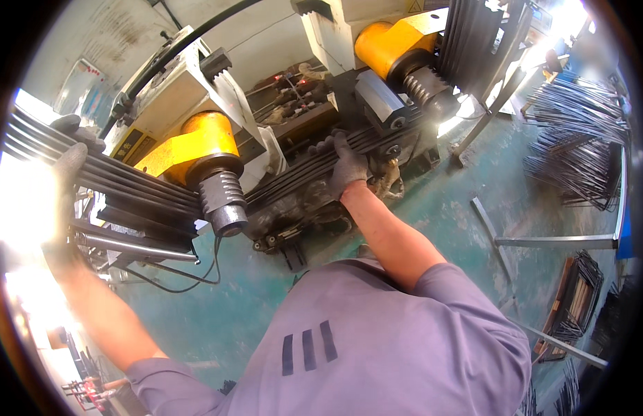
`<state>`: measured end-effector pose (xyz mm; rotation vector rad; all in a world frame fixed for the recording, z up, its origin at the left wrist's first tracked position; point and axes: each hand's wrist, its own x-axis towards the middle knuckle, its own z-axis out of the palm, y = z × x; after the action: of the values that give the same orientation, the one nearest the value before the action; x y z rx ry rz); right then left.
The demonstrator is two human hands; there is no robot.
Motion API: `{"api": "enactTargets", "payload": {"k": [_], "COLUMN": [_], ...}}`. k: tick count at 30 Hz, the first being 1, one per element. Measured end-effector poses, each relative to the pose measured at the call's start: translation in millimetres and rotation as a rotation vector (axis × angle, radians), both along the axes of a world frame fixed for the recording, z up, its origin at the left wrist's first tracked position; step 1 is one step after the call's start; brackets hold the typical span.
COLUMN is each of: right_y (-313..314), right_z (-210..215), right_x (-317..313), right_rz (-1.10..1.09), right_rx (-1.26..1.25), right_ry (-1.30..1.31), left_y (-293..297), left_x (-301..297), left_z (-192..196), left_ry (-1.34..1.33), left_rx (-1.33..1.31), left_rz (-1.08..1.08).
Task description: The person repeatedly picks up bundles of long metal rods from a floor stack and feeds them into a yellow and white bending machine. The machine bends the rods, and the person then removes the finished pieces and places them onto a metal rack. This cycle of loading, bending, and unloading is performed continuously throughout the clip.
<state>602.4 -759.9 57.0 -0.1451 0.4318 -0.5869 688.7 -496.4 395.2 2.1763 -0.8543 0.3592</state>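
Note:
Several long dark metal bars (127, 177) run side by side across the machine, from the far left to the middle right. My left hand (70, 159), in a dark grey glove, is wrapped around them near their left end; glare washes out part of the wrist. My right hand (349, 166), also gloved, grips the bars on the machine bed, its fingers over their far side. Between my hands, a yellow clamp head (209, 142) with a dark threaded cylinder (223, 201) sits against the bars. A second yellow head (394, 48) stands beyond my right hand, beside a grey metal block (382, 100).
Dark bits and debris lie in the machine's recess (293, 97). A steel rod (137, 246) and a black cable (214, 270) are at lower left. On the green floor (439, 201) at right stand a metal frame (557, 241) and heaps of thin metal rods (578, 111).

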Motion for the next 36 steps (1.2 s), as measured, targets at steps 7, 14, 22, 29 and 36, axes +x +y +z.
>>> {"api": "enactTargets", "payload": {"k": [7, 14, 22, 29, 36], "right_y": [0.6, -10.8, -19.6, -21.1, -7.1], "right_z": [6.4, -21.2, -22.6, -28.9, 13.0], "right_x": [-2.1, -0.7, -12.6, -11.0, -77.9], "right_rz": [0.050, 0.106, 0.223, 0.190, 0.223], "right_rx": [0.029, -0.071, -0.202, -0.278, -0.459], "right_ry": [0.028, -0.087, -0.092, -0.051, 0.062], "left_y": [-4.4, -3.3, 13.6, 5.7, 33.1], "left_x": [-12.7, -8.6, 12.1, -11.0, -104.3], "left_z": [3.2, 11.2, 8.9, 15.7, 1.3], "left_ry": [0.010, 0.146, 0.170, 0.155, -0.014], "left_rx": [0.030, 0.035, 0.122, 0.208, -0.085], "left_rz": [0.057, -0.048, -0.058, 0.174, 0.108]}}
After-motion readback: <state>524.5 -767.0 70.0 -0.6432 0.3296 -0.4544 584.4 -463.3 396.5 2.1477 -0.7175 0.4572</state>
